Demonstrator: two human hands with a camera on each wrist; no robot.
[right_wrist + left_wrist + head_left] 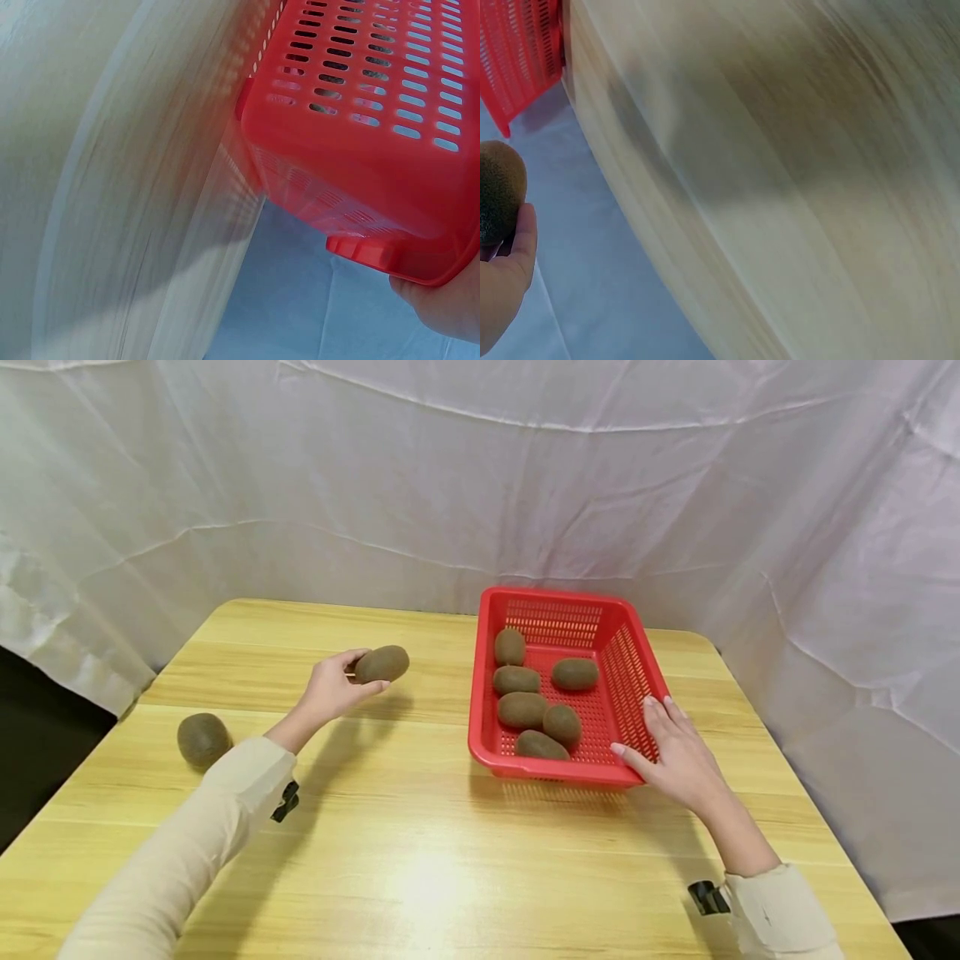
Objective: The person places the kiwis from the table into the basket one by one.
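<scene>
My left hand (333, 687) grips a brown, fuzzy kiwi (382, 665) between thumb and fingers, above the left half of the table. The same kiwi (499, 191) and part of the hand show at the left edge of the left wrist view. To the right stands a red plastic basket (483, 693) with slotted walls, holding several kiwis (522, 710). My right hand (678, 760) rests on its near right corner, fingers extended along the right rim and thumb over the front rim. In the right wrist view, part of that hand (442, 304) shows beside the basket rim.
Another kiwi (204, 741) lies on the wooden table (420, 860) at the left, close to my left forearm. Behind the table hangs a pale cloth (375, 477), which also runs along the right side.
</scene>
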